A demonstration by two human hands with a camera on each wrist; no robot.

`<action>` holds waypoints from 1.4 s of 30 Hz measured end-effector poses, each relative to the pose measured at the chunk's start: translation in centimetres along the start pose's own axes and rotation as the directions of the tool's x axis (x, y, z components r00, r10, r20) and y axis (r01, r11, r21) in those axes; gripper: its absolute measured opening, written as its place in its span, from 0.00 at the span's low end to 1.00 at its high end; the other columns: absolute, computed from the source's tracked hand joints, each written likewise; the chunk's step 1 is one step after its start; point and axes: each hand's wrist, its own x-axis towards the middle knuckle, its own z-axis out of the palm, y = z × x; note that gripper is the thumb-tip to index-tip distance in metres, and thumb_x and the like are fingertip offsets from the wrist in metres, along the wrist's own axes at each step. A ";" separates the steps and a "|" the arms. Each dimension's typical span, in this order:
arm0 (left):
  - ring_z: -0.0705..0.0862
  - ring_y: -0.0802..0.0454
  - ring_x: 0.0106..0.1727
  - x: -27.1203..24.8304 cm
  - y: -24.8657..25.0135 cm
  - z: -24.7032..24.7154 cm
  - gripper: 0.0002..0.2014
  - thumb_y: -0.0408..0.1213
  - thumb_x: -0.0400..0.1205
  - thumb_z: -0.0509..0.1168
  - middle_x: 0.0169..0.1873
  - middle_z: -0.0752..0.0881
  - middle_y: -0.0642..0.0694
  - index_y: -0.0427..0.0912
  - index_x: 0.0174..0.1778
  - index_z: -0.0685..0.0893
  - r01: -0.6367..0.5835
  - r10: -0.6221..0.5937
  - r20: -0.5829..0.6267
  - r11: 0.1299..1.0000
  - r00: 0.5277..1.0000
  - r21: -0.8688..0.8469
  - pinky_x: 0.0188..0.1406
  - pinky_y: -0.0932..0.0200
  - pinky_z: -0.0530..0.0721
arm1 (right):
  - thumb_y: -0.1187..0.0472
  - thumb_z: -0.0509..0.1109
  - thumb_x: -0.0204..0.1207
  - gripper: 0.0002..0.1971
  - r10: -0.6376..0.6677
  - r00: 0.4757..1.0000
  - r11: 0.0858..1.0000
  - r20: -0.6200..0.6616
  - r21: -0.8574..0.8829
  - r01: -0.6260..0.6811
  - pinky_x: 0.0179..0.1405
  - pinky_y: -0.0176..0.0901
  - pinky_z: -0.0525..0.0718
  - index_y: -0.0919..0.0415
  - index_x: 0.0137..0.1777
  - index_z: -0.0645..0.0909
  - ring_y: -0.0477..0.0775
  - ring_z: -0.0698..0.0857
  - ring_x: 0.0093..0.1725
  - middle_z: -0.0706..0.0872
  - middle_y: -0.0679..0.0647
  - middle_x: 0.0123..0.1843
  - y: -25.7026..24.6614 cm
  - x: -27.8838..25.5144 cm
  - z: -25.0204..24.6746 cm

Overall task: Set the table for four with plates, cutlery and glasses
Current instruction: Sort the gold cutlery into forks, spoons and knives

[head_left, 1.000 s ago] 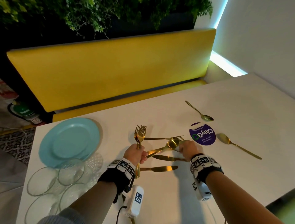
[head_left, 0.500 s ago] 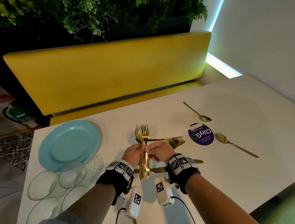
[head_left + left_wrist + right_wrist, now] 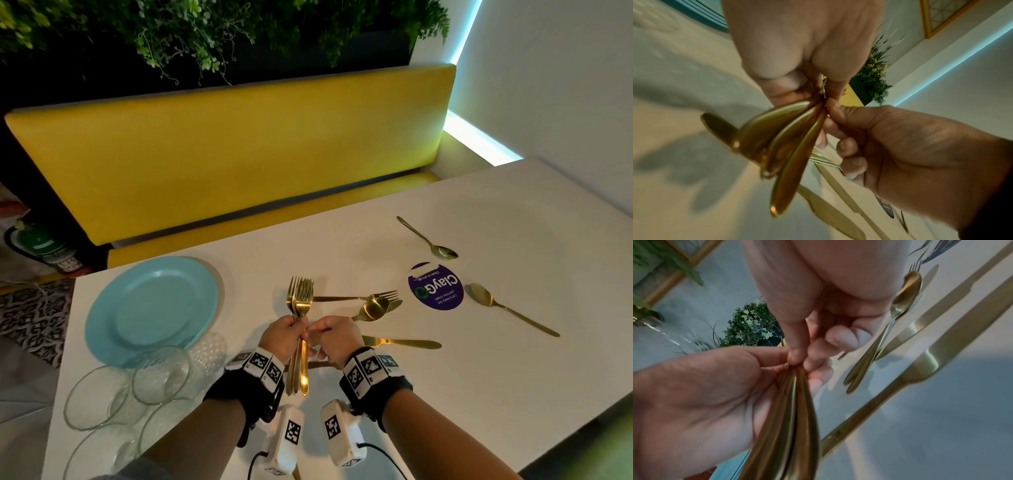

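My left hand grips a bundle of three gold forks upright above the white table, tines up. My right hand is against it and pinches the same fork handles between thumb and forefinger. The left wrist view shows the handles fanned below my left hand, with the right hand's fingers on them. A light blue plate lies at the left. Several clear glasses stand in front of it.
Loose gold cutlery lies right of my hands: a fork, a spoon, a knife, and two more spoons by a purple round sticker. A yellow bench runs behind the table.
My right hand came left from the cutlery pile to my left hand with a fork. The bundle grew from two forks to three, and both hands now hold it.
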 end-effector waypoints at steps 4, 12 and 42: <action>0.84 0.49 0.23 0.3 0.1 0.0 0.14 0.43 0.86 0.56 0.31 0.84 0.42 0.38 0.41 0.77 0.029 -0.032 -0.025 0.992 0.999 -0.121 0.22 0.62 0.84 | 0.63 0.71 0.76 0.10 -0.007 1.000 0.984 -0.022 -0.178 0.004 0.22 0.28 0.76 0.54 0.33 0.80 0.39 0.78 0.23 0.83 0.50 0.33 0.0 0.7 0.0; 0.74 0.51 0.24 0.7 0.0 -1.1 0.14 0.44 0.88 0.52 0.27 0.77 0.44 0.38 0.44 0.74 0.035 -0.051 -0.084 0.983 0.995 -0.179 0.25 0.62 0.73 | 0.54 0.66 0.78 0.13 0.166 0.908 0.892 -0.384 -0.333 -0.304 0.25 0.35 0.72 0.59 0.35 0.76 0.48 0.79 0.32 0.80 0.51 0.34 1.6 4.1 -4.7; 0.85 0.42 0.35 0.4 1.1 -1.1 0.12 0.42 0.86 0.57 0.39 0.87 0.38 0.36 0.50 0.78 0.042 -0.039 0.019 0.981 0.999 -0.190 0.38 0.50 0.85 | 0.57 0.72 0.76 0.11 -0.155 0.987 0.959 0.043 -0.234 0.161 0.26 0.30 0.74 0.53 0.31 0.82 0.39 0.76 0.26 0.81 0.47 0.29 -1.9 2.2 -1.6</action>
